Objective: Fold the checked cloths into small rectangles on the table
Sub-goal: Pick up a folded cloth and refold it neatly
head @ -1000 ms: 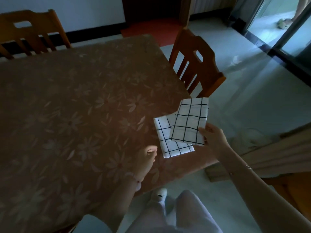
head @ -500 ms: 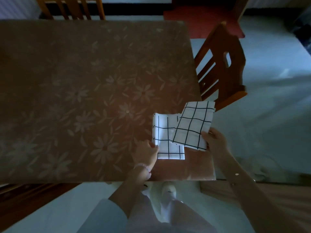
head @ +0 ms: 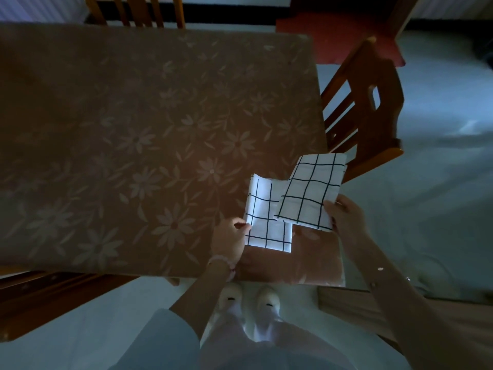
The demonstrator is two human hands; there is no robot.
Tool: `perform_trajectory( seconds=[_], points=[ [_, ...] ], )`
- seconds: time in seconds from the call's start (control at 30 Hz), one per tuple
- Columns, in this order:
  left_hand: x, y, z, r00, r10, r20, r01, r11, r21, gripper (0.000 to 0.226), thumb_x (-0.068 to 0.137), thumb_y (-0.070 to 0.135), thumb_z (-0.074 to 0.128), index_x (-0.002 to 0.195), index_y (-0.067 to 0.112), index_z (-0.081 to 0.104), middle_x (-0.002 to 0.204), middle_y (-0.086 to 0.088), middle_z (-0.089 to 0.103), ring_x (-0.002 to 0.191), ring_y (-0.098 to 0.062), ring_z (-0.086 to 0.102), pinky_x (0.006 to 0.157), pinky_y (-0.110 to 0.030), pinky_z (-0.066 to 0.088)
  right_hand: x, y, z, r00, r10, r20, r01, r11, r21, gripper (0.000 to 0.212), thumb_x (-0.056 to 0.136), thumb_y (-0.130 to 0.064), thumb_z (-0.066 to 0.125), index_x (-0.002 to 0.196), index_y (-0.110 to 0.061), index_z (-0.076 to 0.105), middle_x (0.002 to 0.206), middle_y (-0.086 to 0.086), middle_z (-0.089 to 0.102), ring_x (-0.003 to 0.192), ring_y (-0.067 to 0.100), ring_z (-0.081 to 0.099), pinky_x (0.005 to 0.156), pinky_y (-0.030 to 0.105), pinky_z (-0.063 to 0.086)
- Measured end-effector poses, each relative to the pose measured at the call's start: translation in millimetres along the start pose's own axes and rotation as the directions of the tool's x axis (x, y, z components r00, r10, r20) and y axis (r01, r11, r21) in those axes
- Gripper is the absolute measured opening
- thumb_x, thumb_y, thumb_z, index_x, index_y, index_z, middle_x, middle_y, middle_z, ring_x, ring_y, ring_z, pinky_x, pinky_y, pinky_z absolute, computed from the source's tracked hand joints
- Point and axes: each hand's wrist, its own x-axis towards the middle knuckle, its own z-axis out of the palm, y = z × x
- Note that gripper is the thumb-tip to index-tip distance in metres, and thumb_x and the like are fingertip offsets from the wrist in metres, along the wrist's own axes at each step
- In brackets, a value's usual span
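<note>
Two white cloths with black checks sit near the table's near right corner, both folded into small rectangles. The lower cloth [head: 266, 222] lies flat on the table. My left hand [head: 229, 240] pinches its left edge. The upper cloth [head: 310, 192] overlaps the lower one at a tilt and juts past the table's right edge. My right hand [head: 344, 217] grips its near right corner.
The table [head: 133, 145] wears a brown flower-patterned cover. A wooden chair [head: 365, 108] stands close at the right edge, another chair [head: 138, 9] at the far side. A red mat [head: 336, 28] lies on the pale floor beyond. My feet [head: 250, 297] show below the near edge.
My view has tilted down over the table. My left hand moved from the table's near edge up to the lower cloth and took hold of its left edge. My right hand keeps the upper cloth.
</note>
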Motion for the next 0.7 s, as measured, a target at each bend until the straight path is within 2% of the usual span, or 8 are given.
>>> perform_trajectory(
  seconds=[0.07,0.17,0.3,0.37,0.47,0.53,0.63,0.7],
  points=[
    [3,-4,-2,0.999,0.047,0.026,-0.047,0.999,-0.01,0.022,0.086,0.023,0.061,0.101,0.01,0.071,0.095,-0.005,0.071,0.085,-0.017,0.062,0.068,-0.021,0.039,-2,-1,1,1.0,-0.007,0.002,0.007,1.0,-0.002,0.024,0.092,-0.004,0.053,0.078,-0.022,0.061,0.057,-0.015,0.062,0.061,0.007,0.057,0.062,0.024,0.046],
    [6,-11,0,0.995,0.095,0.007,-0.095,0.995,-0.016,0.019,0.087,0.021,0.061,0.101,0.01,0.068,0.095,-0.005,0.07,0.088,-0.018,0.063,0.071,-0.023,0.042,-5,-2,0,1.0,0.005,-0.017,-0.006,1.0,-0.013,0.02,0.092,-0.007,0.053,0.082,-0.022,0.064,0.073,-0.005,0.066,0.073,0.018,0.062,0.073,0.032,0.05],
    [5,-7,-2,0.978,0.168,-0.125,-0.174,0.984,-0.043,0.014,0.088,0.021,0.058,0.099,0.013,0.061,0.092,-0.001,0.066,0.08,-0.018,0.062,0.071,-0.032,0.049,-14,-5,0,1.0,0.0,-0.018,0.0,1.0,0.001,0.014,0.092,-0.009,0.054,0.092,-0.017,0.065,0.08,-0.003,0.067,0.076,0.017,0.064,0.069,0.03,0.051],
    [3,3,-6,0.965,0.229,-0.127,-0.246,0.96,-0.137,0.012,0.089,0.017,0.056,0.099,0.014,0.062,0.093,0.0,0.067,0.08,-0.017,0.063,0.072,-0.031,0.051,-19,-10,3,1.0,-0.017,-0.009,0.017,1.0,-0.014,0.013,0.092,-0.009,0.054,0.096,-0.015,0.065,0.084,-0.001,0.068,0.077,0.016,0.066,0.068,0.03,0.053],
    [-6,29,-20,0.951,0.308,0.006,-0.289,0.896,-0.337,0.016,0.092,0.017,0.055,0.104,0.015,0.065,0.104,0.005,0.066,0.095,-0.008,0.061,0.078,-0.01,0.044,-23,-15,13,0.998,-0.066,0.022,0.069,0.991,-0.113,0.01,0.091,-0.011,0.057,0.091,-0.017,0.065,0.088,0.005,0.069,0.084,0.027,0.067,0.074,0.042,0.057],
    [-16,45,-27,0.921,0.356,0.156,-0.261,0.863,-0.433,0.021,0.093,0.019,0.054,0.112,0.017,0.064,0.113,0.008,0.064,0.105,-0.005,0.059,0.088,-0.012,0.042,-28,-21,24,0.994,-0.081,0.074,0.091,0.986,-0.14,0.012,0.091,-0.013,0.057,0.087,-0.022,0.064,0.095,0.009,0.07,0.087,0.031,0.068,0.08,0.048,0.056],
    [-30,61,-32,0.893,0.338,0.297,-0.109,0.803,-0.586,0.021,0.094,0.024,0.054,0.114,0.025,0.06,0.114,0.013,0.061,0.11,-0.006,0.057,0.095,-0.025,0.045,-39,-27,41,0.972,-0.139,0.19,0.174,0.968,-0.18,0.014,0.094,-0.017,0.054,0.093,-0.025,0.065,0.086,0.006,0.069,0.08,0.03,0.066,0.074,0.034,0.056],
    [-36,66,-35,0.898,0.289,0.332,0.026,0.718,-0.695,0.018,0.094,0.023,0.053,0.11,0.023,0.061,0.112,0.006,0.064,0.105,-0.009,0.061,0.088,-0.03,0.052,-47,-26,52,0.952,-0.166,0.258,0.225,0.949,-0.22,0.018,0.094,-0.018,0.053,0.106,-0.023,0.066,0.084,-0.001,0.069,0.074,0.019,0.066,0.065,0.022,0.052]
  ],
)
